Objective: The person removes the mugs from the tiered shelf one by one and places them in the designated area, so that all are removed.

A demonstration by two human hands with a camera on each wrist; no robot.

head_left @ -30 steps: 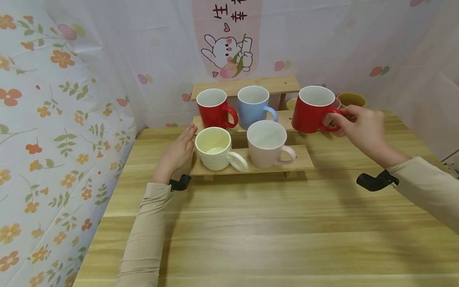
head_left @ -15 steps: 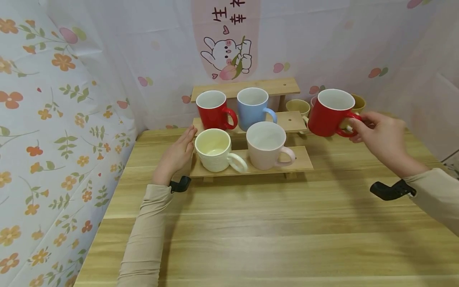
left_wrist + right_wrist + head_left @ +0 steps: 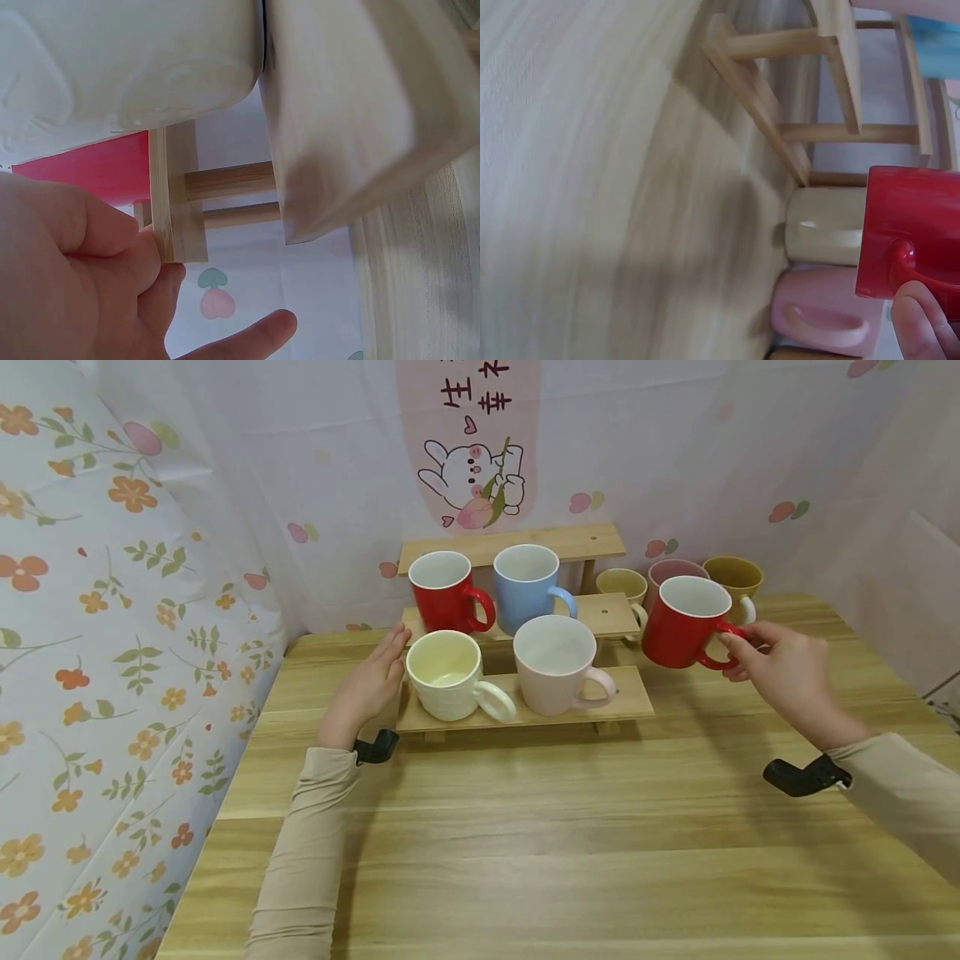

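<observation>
My right hand (image 3: 783,668) pinches the handle of a red mug (image 3: 678,625), white inside. The mug hangs upright above the table, right of a tiered wooden rack (image 3: 633,689). In the right wrist view the red mug (image 3: 907,225) hides part of a pink mug (image 3: 829,307) behind it. My left hand (image 3: 366,689) rests its mostly straight fingers against the rack's left end. In the left wrist view, the left hand (image 3: 82,277) touches the end of a shelf board (image 3: 176,202). A pale yellow mug (image 3: 444,681) stands beside it on the lowest shelf.
A pale pink mug (image 3: 555,664) shares the lowest shelf. Another red mug (image 3: 442,593) and a blue mug (image 3: 527,589) stand on the middle shelf. Behind, on the table (image 3: 495,835), are a beige cup (image 3: 622,583), a pink mug (image 3: 675,568) and a mustard mug (image 3: 735,573).
My right hand has carried the red mug rightward, away from the middle shelf, then lowered it and drawn it slightly back left. The left hand has stayed at the rack's end.
</observation>
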